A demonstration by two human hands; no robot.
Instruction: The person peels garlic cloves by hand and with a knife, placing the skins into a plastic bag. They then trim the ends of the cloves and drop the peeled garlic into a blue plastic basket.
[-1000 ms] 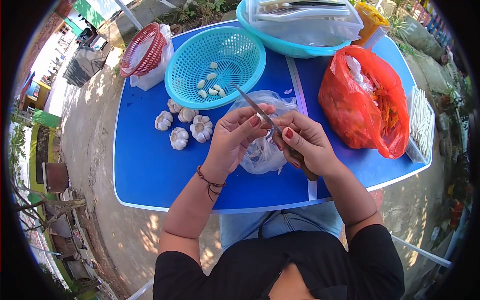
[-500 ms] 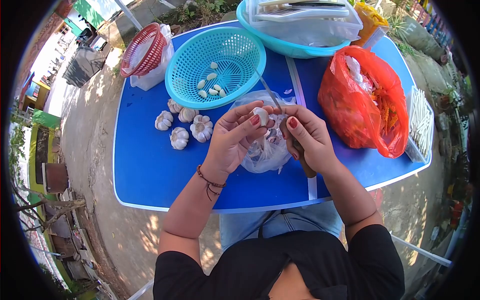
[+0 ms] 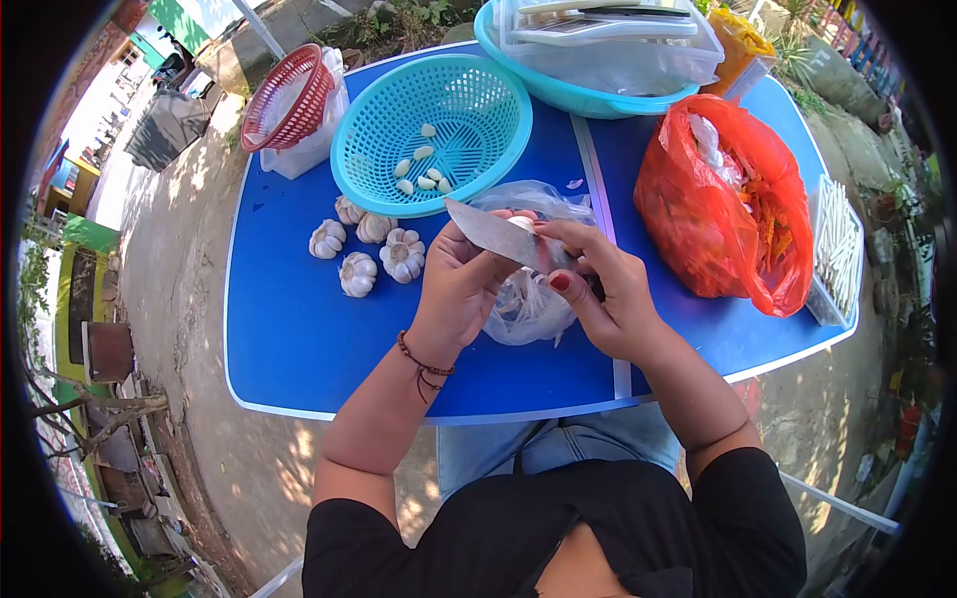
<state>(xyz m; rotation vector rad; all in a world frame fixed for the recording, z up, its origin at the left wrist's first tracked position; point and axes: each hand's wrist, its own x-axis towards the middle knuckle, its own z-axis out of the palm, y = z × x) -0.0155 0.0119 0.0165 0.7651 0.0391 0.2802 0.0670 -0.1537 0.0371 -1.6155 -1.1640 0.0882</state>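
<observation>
My left hand (image 3: 461, 282) is closed on a garlic clove (image 3: 521, 223), partly hidden behind the blade. In my right hand (image 3: 610, 289) is a knife (image 3: 490, 235), its broad blade lying across the clove and pointing to the left. Below both hands sits a clear plastic bag (image 3: 533, 311) with garlic skins. Several whole garlic bulbs (image 3: 403, 255) rest on the table left of my left hand. Beyond them a turquoise basket (image 3: 349, 149) holds several peeled cloves (image 3: 424, 152).
On the blue table (image 3: 299, 349), a red bag (image 3: 678, 219) of chillies and a box of white sticks (image 3: 837, 244) stand at the right. A red basket (image 3: 317, 90) is at the back left, a turquoise basin (image 3: 598, 103) with containers at the back.
The knife has turned from upright and edge-on to flat across the clove, its tip now pointing left. My right hand has rotated with it, and the handle is now hidden.
</observation>
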